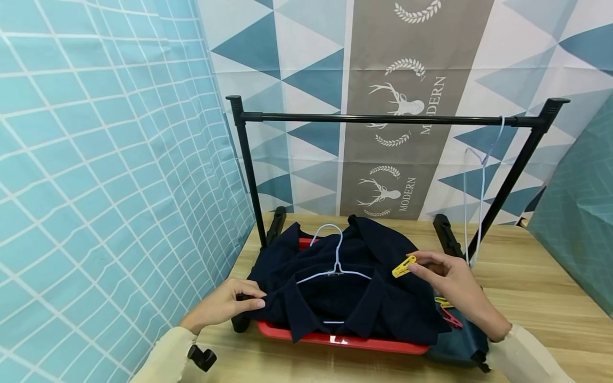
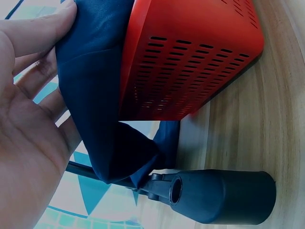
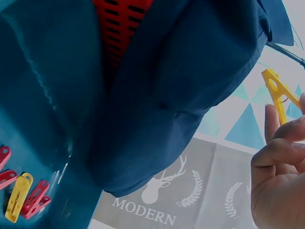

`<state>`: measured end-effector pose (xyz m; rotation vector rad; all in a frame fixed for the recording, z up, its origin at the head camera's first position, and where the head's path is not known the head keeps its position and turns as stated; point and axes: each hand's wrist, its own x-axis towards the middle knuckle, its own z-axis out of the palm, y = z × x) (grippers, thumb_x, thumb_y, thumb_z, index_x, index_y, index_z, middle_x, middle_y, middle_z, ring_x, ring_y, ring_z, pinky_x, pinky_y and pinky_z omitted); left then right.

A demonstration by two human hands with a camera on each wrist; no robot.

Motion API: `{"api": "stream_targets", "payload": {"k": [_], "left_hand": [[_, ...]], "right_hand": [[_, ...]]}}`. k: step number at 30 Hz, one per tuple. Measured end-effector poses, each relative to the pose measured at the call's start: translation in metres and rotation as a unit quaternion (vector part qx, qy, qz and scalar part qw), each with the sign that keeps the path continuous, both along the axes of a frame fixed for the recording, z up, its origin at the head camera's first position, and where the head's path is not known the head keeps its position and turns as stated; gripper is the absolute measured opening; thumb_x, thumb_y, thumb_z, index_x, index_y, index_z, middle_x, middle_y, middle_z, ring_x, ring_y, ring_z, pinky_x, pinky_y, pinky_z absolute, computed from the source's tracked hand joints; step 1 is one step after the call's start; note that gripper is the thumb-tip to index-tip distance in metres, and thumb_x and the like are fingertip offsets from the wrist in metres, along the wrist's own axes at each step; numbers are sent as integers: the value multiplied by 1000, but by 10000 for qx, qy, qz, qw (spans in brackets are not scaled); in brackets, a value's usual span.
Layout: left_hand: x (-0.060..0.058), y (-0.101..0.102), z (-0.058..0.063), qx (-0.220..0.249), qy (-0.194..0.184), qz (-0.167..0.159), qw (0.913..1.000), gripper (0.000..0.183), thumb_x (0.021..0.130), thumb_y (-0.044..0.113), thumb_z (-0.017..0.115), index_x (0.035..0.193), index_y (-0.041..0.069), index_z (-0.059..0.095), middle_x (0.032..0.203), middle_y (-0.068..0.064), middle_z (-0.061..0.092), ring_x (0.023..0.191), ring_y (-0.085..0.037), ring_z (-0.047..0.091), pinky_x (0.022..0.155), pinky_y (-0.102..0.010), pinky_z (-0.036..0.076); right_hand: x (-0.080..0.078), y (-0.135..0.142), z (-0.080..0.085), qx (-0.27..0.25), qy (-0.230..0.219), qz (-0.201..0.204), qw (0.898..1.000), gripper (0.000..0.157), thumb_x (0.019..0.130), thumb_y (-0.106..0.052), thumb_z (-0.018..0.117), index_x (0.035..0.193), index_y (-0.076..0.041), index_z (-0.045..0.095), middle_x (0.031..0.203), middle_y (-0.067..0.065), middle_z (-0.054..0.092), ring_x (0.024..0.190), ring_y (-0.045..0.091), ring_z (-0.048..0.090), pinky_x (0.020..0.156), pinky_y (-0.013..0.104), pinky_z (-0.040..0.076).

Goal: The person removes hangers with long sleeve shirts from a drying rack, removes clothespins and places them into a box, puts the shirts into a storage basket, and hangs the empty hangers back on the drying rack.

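Note:
A dark navy collared shirt [image 1: 397,298] lies over a red basket [image 1: 345,343], with a pale blue hanger [image 1: 338,260] inside its neck and the hook standing up. My left hand [image 1: 230,303] pinches the shirt's left edge between thumb and fingers; in the left wrist view the cloth [image 2: 95,86] hangs from that grip beside the basket's slotted wall [image 2: 190,62]. Above the shirt's right side, my right hand [image 1: 445,276] holds a yellow clothespin [image 1: 404,266] by one end. The right wrist view shows that clothespin [image 3: 277,93] between thumb and fingers.
A black rack with a top bar [image 1: 383,118] stands behind the basket. Another pale hanger [image 1: 482,175] hangs at its right end. To the right of the basket, a dark teal container [image 1: 460,340] holds several red and yellow clothespins [image 3: 21,195]. Black rack feet [image 2: 224,195] stand on the wooden table.

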<state>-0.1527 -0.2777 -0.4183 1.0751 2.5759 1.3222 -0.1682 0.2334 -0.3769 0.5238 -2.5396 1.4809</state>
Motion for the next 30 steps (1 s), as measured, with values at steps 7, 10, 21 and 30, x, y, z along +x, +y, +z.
{"api": "stream_targets", "payload": {"k": [7, 10, 21, 30], "left_hand": [[3, 1, 3, 60, 13, 45, 10000, 18, 99, 16, 71, 113, 14, 81, 77, 7, 59, 69, -6, 52, 62, -26, 46], [2, 1, 2, 63, 22, 22, 10000, 18, 99, 15, 71, 113, 14, 81, 78, 7, 60, 70, -6, 52, 63, -27, 46], [-1, -1, -3, 13, 38, -1, 10000, 18, 99, 19, 71, 114, 21, 81, 78, 10, 58, 70, -5, 52, 62, -27, 47], [0, -1, -2, 3, -17, 59, 10000, 18, 99, 18, 71, 114, 19, 81, 77, 10, 57, 70, -5, 52, 63, -26, 47]], "right_hand": [[-3, 8, -6, 17, -68, -179, 9998, 34, 100, -29, 70, 127, -7, 70, 103, 8, 71, 60, 20, 55, 51, 32, 49], [-3, 12, -9, 76, -115, -263, 9996, 36, 100, -30, 70, 127, -6, 70, 103, 9, 70, 62, 20, 57, 55, 31, 52], [-6, 22, -16, 103, -445, -454, 9979, 42, 100, -36, 70, 131, -8, 68, 102, 16, 69, 61, 23, 55, 51, 32, 46], [-7, 29, -20, 132, -637, -585, 9962, 48, 100, -39, 69, 135, -5, 65, 106, 16, 68, 64, 21, 56, 51, 32, 46]]}}
